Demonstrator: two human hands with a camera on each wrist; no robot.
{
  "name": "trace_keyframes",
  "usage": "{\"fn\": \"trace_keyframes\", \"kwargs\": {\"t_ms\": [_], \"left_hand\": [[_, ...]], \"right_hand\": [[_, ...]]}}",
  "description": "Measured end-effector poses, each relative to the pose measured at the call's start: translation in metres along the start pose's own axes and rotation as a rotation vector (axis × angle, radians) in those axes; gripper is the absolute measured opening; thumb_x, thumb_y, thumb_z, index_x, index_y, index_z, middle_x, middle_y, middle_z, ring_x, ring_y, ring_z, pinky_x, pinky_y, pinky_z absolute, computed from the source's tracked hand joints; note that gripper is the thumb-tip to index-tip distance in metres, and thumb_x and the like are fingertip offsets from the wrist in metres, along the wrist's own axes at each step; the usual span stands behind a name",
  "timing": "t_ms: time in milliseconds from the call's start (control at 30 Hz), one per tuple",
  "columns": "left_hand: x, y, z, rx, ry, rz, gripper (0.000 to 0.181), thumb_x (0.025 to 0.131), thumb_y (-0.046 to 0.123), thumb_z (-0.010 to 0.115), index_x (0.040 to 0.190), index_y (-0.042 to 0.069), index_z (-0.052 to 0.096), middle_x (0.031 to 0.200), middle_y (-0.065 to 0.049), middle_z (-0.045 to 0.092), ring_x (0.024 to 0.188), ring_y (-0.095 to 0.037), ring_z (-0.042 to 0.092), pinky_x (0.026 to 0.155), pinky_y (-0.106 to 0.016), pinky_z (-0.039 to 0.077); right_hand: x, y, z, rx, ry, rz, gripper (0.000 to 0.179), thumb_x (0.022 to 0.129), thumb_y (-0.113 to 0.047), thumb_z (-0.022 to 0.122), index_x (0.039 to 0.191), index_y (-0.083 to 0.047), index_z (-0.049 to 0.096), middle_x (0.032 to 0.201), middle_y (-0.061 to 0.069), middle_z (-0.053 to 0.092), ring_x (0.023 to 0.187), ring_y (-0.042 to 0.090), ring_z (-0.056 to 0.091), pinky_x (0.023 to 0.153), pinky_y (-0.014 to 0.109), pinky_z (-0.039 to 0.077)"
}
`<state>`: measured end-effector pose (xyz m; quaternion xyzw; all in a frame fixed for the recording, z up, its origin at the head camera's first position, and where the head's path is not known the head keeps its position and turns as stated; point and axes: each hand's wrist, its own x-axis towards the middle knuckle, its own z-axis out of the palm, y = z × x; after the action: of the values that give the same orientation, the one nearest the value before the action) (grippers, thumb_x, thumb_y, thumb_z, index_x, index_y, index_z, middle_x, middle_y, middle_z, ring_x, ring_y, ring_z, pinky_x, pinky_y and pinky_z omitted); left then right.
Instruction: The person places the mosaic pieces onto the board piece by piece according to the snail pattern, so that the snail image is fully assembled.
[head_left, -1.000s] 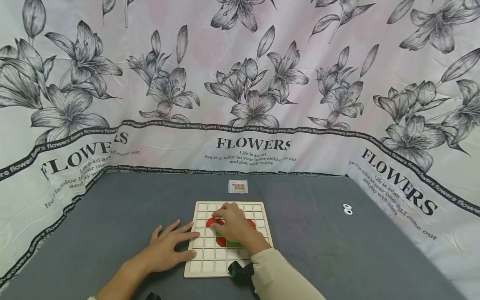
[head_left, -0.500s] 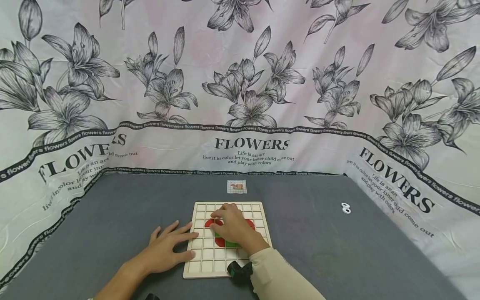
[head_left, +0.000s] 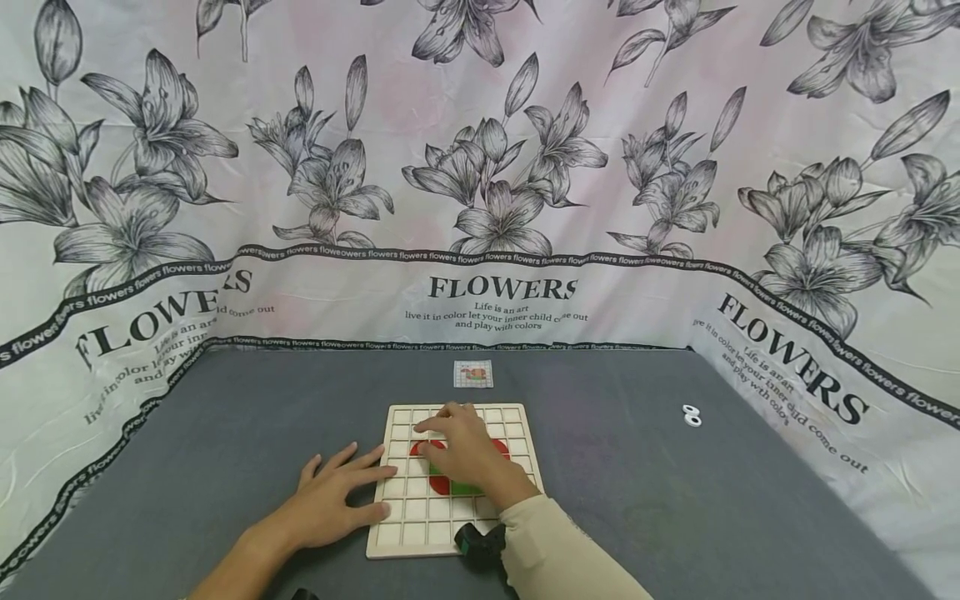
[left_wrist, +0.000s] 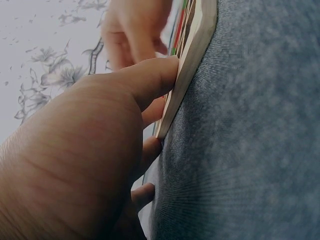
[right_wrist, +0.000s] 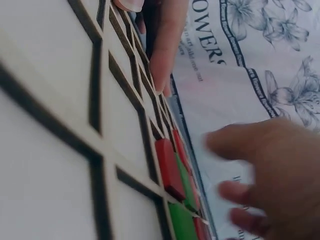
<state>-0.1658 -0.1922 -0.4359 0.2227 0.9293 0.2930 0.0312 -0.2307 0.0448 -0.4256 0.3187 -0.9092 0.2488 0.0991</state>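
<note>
A pale wooden grid board (head_left: 416, 533) lies on the table before me. Red pieces (head_left: 441, 485) and green pieces (head_left: 465, 489) sit in its middle cells, partly covered by my right hand (head_left: 468, 450). That hand hovers over them with thumb and index finger apart. In the right wrist view it is blurred, beside a raised red block (right_wrist: 169, 167) and a green block (right_wrist: 182, 220), with nothing visible between the fingers. My left hand (head_left: 330, 496) rests spread against the board's left edge. The left wrist view has its thumb (left_wrist: 160, 75) touching the board's side.
A small card (head_left: 473, 374) with a coloured grid picture lies behind the board. Two white rings (head_left: 692, 416) sit on the grey tabletop (head_left: 615, 467) to the right. A flower-printed curtain (head_left: 510, 312) borders the table at the back and sides.
My right index finger has lifted and spread away from the thumb above the red piece at upper left. The left hand keeps its place on the board. The view has shifted slightly.
</note>
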Motion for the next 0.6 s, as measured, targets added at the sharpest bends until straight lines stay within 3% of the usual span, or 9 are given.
{"fn": "trace_keyframes", "kwargs": {"t_ms": [233,600], "left_hand": [[-0.002,0.000,0.000,-0.006,0.001,0.001,0.057,0.086,0.057,0.063,0.134,0.025,0.061,0.151,-0.001,0.037,0.141,-0.041,0.018,0.099,-0.072,-0.005],[-0.001,-0.001,0.001,-0.014,0.000,0.005,0.057,0.086,0.057,0.064,0.134,0.027,0.061,0.151,0.001,0.037,0.141,-0.040,0.017,0.100,-0.071,-0.006]], "right_hand": [[0.005,-0.002,-0.033,0.172,0.119,-0.050,0.025,0.092,-0.018,0.068,0.116,-0.010,0.071,0.104,0.010,0.057,0.097,0.022,0.049,0.080,0.041,0.046],[-0.009,0.022,-0.103,0.137,0.325,-0.098,0.028,0.087,-0.015,0.074,0.115,-0.010,0.072,0.105,0.004,0.060,0.100,0.024,0.049,0.081,0.046,0.043]]}}
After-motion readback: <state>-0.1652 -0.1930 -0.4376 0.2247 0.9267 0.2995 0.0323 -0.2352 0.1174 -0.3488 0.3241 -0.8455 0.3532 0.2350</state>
